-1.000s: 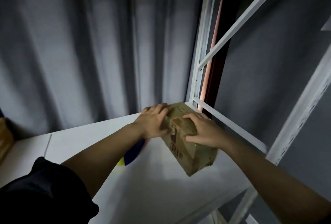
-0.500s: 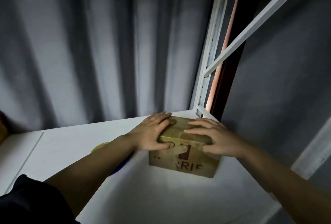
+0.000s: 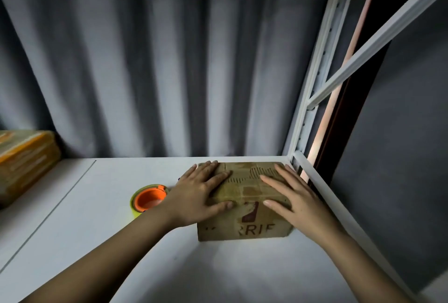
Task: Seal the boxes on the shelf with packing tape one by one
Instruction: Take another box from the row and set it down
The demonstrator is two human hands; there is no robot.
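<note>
Cardboard box (image 3: 244, 199) sits in shelf's (image 3: 145, 242) back-right corner, against the frame. Left hand (image 3: 197, 197) and right hand (image 3: 294, 202) lie spread flat on its lid, pressing. Looks small, light, fairly stiff; likely slides easily, so brace opposite sides. Tape roll (image 3: 148, 199) just left.

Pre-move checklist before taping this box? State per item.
1. Cardboard box sits flat on the shelf: ok.
2. Left hand and right hand lie flat on the box top, fingers straight: ok.
3. Tape roll is on the shelf just left of the left hand, free: ok.
4. Neither hand holds tape: not ok.
5. Top flaps fully closed under the hands: cannot tell.
6. Other box at far left stands apart from this one: ok.
</note>
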